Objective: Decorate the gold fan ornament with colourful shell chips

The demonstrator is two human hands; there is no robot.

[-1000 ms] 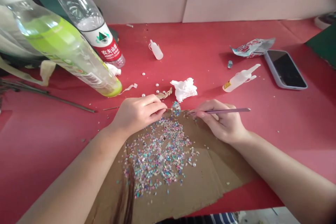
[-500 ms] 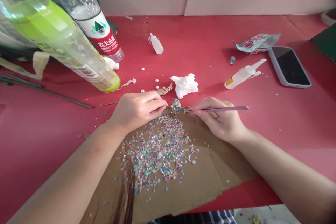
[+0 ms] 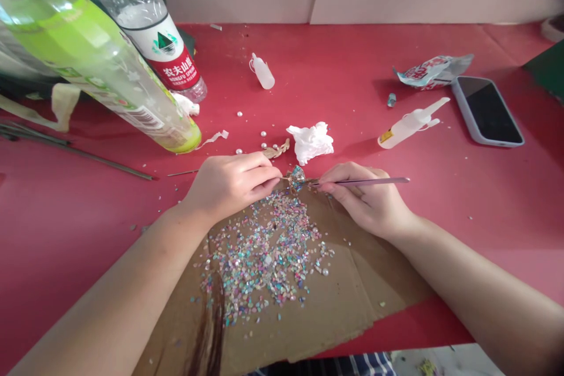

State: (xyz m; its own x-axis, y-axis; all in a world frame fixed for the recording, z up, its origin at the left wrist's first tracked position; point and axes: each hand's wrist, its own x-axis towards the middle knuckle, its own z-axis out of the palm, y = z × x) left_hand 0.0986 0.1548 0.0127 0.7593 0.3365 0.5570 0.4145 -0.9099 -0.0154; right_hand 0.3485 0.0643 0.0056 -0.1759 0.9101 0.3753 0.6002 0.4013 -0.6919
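My left hand (image 3: 231,185) is closed around a thin metal stem (image 3: 183,173), which sticks out on both sides of the fingers. At the stem's tip sits a small domed ornament (image 3: 298,178), crusted with blue and iridescent chips over a gold base. My right hand (image 3: 363,200) pinches slim metal tweezers (image 3: 370,182), their tips touching the ornament's right side. Whether the tips grip a chip is too small to tell. Below the hands, a scattered pile of multicoloured glitter chips (image 3: 264,252) lies on a torn cardboard sheet (image 3: 335,299).
Two large plastic bottles (image 3: 145,53) lie at the upper left of the red table (image 3: 88,258). Beyond my hands are a crumpled white tissue (image 3: 311,143), loose pearl beads (image 3: 263,134), small glue bottles (image 3: 412,126), a foil wrapper (image 3: 434,71) and a phone (image 3: 487,111).
The tweezers have slid slightly left, their tips closer against the ornament. The whole scene has shifted slightly upward in view. My left hand keeps its hold on the stem.
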